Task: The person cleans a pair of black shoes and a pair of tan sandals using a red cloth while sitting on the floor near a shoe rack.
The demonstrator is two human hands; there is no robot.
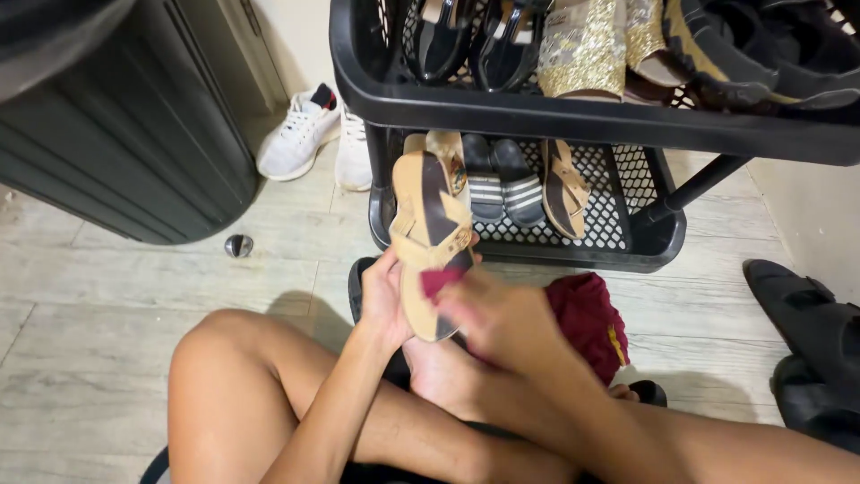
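Observation:
My left hand [383, 300] grips a tan and dark brown strapped sandal [428, 235] by its left edge, sole toward me, toe pointing up. My right hand [502, 323] is blurred and presses a dark red cloth [439, 281] against the sandal's lower part. The rest of the dark red cloth [589, 323] bunches on the floor to the right of my hands. My bare legs are crossed beneath both hands.
A black plastic shoe rack [645, 235] stands right in front, with sandals and striped slides [503, 190] on its lower shelf and glittery gold shoes [584, 47] above. White sneakers [300, 133] lie at back left, a dark ribbed bin [116, 134] at left, black sandals [811, 332] at right.

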